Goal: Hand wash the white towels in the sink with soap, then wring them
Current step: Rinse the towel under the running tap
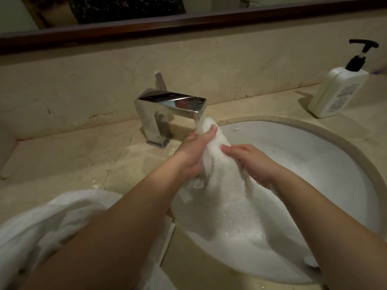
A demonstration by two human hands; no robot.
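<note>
Both hands — left hand [195,151], right hand [254,162] — grip closed round towel [217,162], under tap [176,105]

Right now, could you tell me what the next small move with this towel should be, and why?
Probably keep squeezing the towel under the running tap: both hands, left hand and right hand, grip it, and the sink water looks sudsy.

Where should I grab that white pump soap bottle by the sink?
Grip the white pump soap bottle around its flat-sided body, coming from the basin side with the right hand. It stands upright with open counter in front, and the thin black pump offers poor hold.
</note>
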